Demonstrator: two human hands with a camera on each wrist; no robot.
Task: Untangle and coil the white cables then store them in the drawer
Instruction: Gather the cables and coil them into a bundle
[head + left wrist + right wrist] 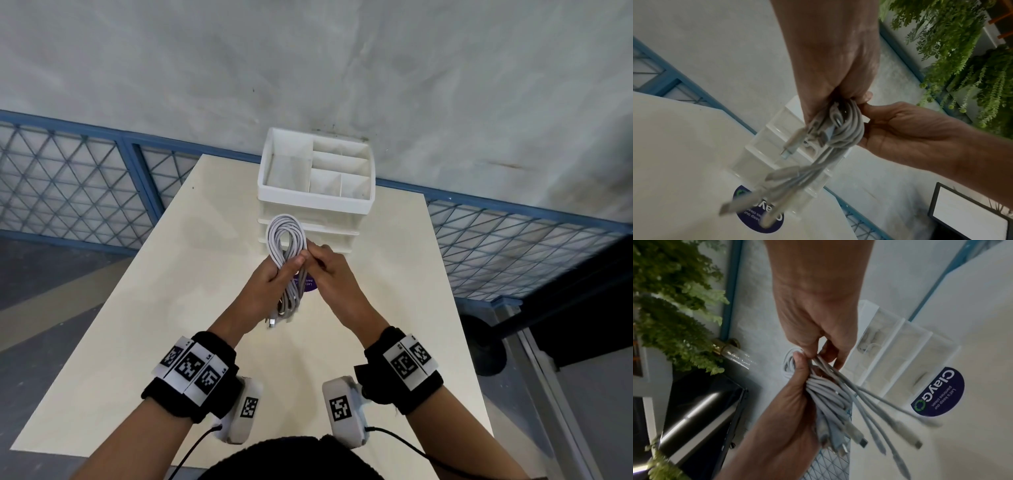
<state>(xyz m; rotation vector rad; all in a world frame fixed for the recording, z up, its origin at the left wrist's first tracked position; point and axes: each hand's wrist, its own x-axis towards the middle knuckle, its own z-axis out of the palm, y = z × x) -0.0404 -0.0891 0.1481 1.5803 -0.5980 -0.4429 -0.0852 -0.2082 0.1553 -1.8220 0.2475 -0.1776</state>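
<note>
A bundle of white cables (286, 240) (846, 128) (830, 391) is looped into a long coil and held up above the table. My left hand (274, 274) (838, 91) grips the coil round its middle, loops sticking up and several plug ends hanging below. My right hand (323, 263) (816, 352) pinches strands of the coil right beside the left thumb. The white drawer unit (317, 205) (777, 146) (898, 344) stands just behind the hands with its drawers shut; one clear drawer holds some white cable.
The cream table (191, 308) carries a purple round sticker (308, 284) (939, 392) under the hands. The unit's top tray (274, 188) has several bare compartments. A blue mesh railing (85, 185) runs behind the table. Green plants (962, 56) hang to the side.
</note>
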